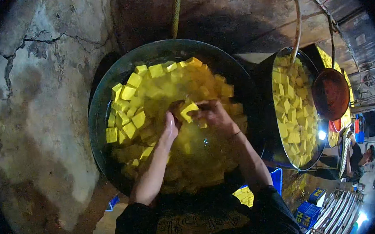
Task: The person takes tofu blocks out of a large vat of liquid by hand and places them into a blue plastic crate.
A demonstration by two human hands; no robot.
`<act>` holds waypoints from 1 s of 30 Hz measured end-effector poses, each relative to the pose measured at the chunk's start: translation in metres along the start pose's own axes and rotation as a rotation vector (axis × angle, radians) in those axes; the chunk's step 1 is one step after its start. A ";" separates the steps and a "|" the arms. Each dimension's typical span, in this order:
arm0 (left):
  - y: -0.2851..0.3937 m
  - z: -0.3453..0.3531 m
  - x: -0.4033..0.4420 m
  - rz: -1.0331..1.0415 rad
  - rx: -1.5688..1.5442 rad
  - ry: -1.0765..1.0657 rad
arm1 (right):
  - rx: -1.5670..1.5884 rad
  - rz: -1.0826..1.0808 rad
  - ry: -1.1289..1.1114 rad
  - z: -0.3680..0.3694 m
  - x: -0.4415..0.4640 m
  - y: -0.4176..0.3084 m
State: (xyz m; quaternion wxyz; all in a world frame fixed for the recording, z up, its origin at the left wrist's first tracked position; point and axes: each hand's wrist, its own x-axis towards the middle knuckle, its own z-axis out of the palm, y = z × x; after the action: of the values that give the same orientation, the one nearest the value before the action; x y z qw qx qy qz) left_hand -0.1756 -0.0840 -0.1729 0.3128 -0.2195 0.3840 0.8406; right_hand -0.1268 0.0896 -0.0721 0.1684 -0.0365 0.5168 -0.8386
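A large round dark pan (99, 137) holds cloudy yellow liquid and many yellow blocks, some heaped above the surface at the upper left. Over the middle of the pan, a yellow block (189, 109) is between my two hands. My left hand (172, 119) is at the block's left side, its thumb up and its fingers partly hidden in shadow. On the block's right side, my right hand (214, 115) has curled fingers close to it. The fingertips are blurred, so their exact contact with the block is hard to make out.
A second pan (303, 165) of yellow blocks stands at the right, with a reddish-brown bowl (332, 93) beside it. Blue crates (307, 214) and a slatted rack (338, 214) are at the lower right. Another person (358, 158) is farther off. A cracked wall (41, 106) rises at the left.
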 end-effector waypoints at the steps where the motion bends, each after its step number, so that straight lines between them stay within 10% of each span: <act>1: 0.002 0.011 -0.008 -0.009 -0.037 0.086 | -0.320 0.006 0.057 0.004 0.014 0.008; 4: 0.006 0.037 -0.024 0.126 -0.132 0.094 | -0.759 0.060 0.216 0.023 0.023 0.004; 9: -0.002 0.048 -0.018 0.005 -0.737 -0.092 | -0.552 -0.020 0.296 0.058 0.029 -0.010; 12: 0.000 0.035 -0.025 0.106 -0.830 -0.187 | -1.767 -0.604 0.387 0.062 0.055 0.002; 13: -0.007 0.005 -0.007 0.124 -0.831 -0.478 | -1.465 -0.286 0.331 0.056 0.069 0.013; 15: 0.017 0.017 -0.020 0.266 -0.867 -0.054 | -0.750 0.263 0.026 0.052 0.101 -0.005; 17: 0.046 0.010 -0.028 0.379 -0.802 0.275 | -0.919 0.200 0.083 0.046 0.143 0.004; 19: 0.083 -0.016 -0.032 0.445 -0.940 0.016 | -1.077 0.134 0.140 0.040 0.164 0.035; 21: 0.126 -0.015 -0.057 0.484 -0.946 -0.152 | -1.886 -0.424 -0.234 0.033 0.178 0.069; 30: 0.172 -0.039 -0.081 0.599 -0.860 -0.142 | -1.193 -0.110 -0.223 -0.003 0.182 0.074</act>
State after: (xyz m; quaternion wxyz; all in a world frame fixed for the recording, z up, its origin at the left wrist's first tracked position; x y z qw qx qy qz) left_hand -0.2327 -0.2308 -0.0594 -0.0343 -0.1512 0.0282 0.9875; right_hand -0.2807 0.0040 -0.1589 0.1286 -0.2388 0.8741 -0.4030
